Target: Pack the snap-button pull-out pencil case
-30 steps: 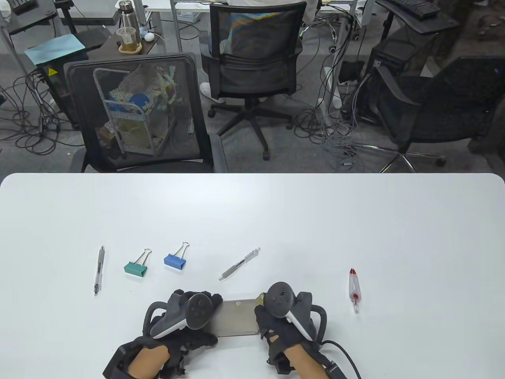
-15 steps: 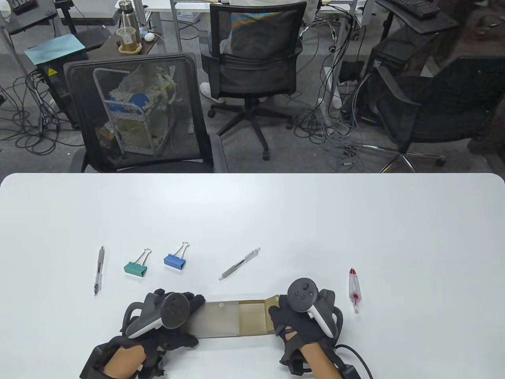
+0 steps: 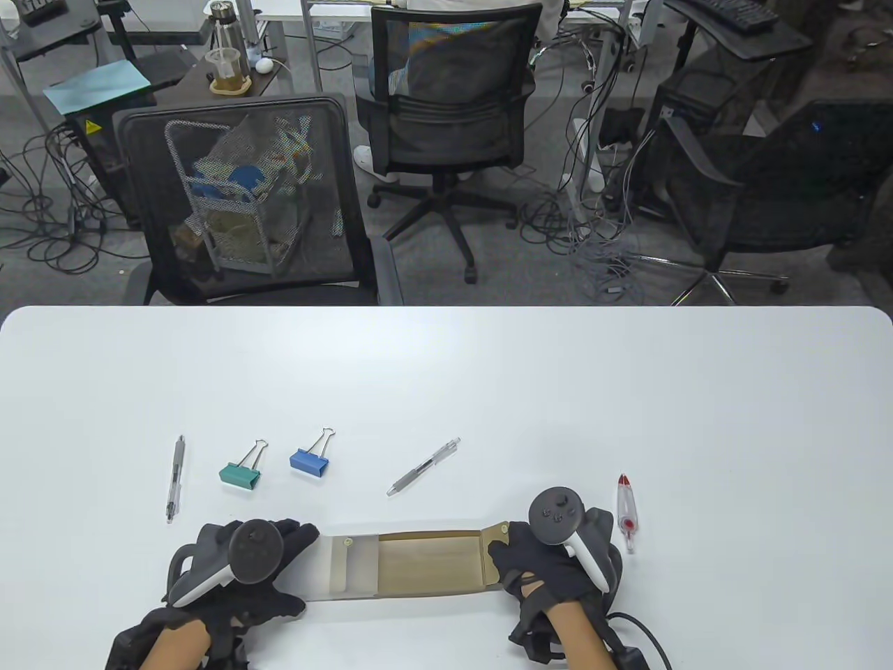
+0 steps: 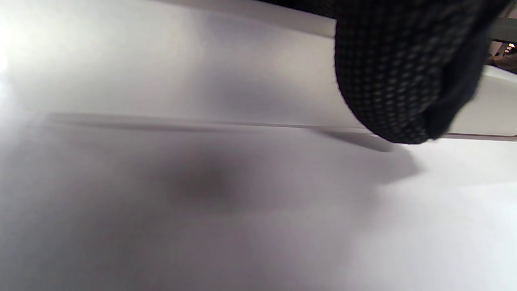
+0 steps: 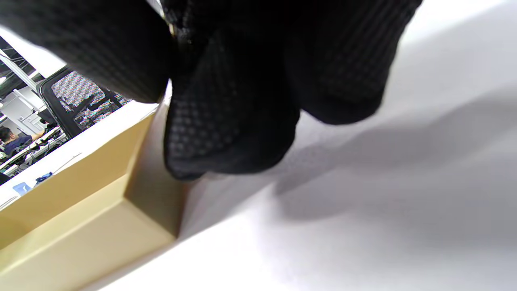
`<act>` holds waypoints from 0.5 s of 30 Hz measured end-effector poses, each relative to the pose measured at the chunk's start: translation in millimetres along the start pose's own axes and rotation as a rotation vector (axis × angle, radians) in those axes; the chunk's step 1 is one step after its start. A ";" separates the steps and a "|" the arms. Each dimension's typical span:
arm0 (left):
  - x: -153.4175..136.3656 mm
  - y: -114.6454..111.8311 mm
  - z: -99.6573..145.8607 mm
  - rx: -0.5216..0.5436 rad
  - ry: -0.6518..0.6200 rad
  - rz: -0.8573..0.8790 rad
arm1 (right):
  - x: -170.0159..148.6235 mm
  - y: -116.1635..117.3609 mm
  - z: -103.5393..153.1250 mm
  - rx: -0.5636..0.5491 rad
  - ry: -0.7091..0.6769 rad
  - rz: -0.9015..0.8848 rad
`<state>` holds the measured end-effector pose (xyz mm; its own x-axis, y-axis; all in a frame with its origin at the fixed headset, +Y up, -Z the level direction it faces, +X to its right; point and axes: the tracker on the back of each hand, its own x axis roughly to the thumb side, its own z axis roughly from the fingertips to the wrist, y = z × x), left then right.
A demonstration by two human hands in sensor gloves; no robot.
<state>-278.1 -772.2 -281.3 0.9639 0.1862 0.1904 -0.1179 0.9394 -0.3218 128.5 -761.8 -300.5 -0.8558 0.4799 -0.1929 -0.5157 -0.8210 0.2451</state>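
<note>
The pencil case lies at the table's front edge: a translucent sleeve (image 3: 345, 567) with a snap button, and a tan inner tray (image 3: 429, 564) pulled out far to the right. My left hand (image 3: 279, 569) holds the sleeve's left end; the sleeve fills the left wrist view (image 4: 202, 81). My right hand (image 3: 520, 569) grips the tray's right end at its snap flap; the tray's corner shows in the right wrist view (image 5: 101, 210). A grey pen (image 3: 423, 467), a second pen (image 3: 175, 478), a red-tipped pen (image 3: 626, 511), a green binder clip (image 3: 241, 472) and a blue binder clip (image 3: 308, 460) lie loose.
The white table (image 3: 446, 377) stretches behind the case. Office chairs (image 3: 241, 202) stand beyond its far edge.
The hands have moved apart: the left drew the sleeve left, the right pulled the tan tray out to the right. The case went from nearly closed to widely open.
</note>
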 end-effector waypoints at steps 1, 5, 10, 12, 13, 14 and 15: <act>0.3 0.2 0.1 0.001 -0.001 -0.002 | -0.5 -1.5 0.6 0.005 -0.002 0.001; 1.1 0.1 0.1 0.006 0.002 -0.013 | 1.2 -15.6 6.8 -0.063 -0.030 0.002; 1.3 0.4 -0.3 -0.003 0.006 -0.005 | 15.0 -41.4 20.1 -0.300 -0.077 0.054; 2.0 0.4 0.2 0.002 0.006 -0.018 | 22.5 -45.7 26.5 -0.405 -0.091 0.122; 2.4 0.3 0.5 0.005 0.006 -0.022 | 24.0 -45.2 28.6 -0.440 -0.100 0.158; 2.8 0.2 0.7 0.007 0.007 -0.026 | 25.1 -42.8 31.4 -0.490 -0.117 0.212; 2.9 0.2 0.8 0.008 0.008 -0.028 | 24.7 -40.2 32.8 -0.521 -0.130 0.240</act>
<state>-275.5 -771.3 -280.0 0.9686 0.1579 0.1919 -0.0930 0.9464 -0.3094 126.7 -706.8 -284.0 -0.9611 0.2688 -0.0633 -0.2469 -0.9392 -0.2385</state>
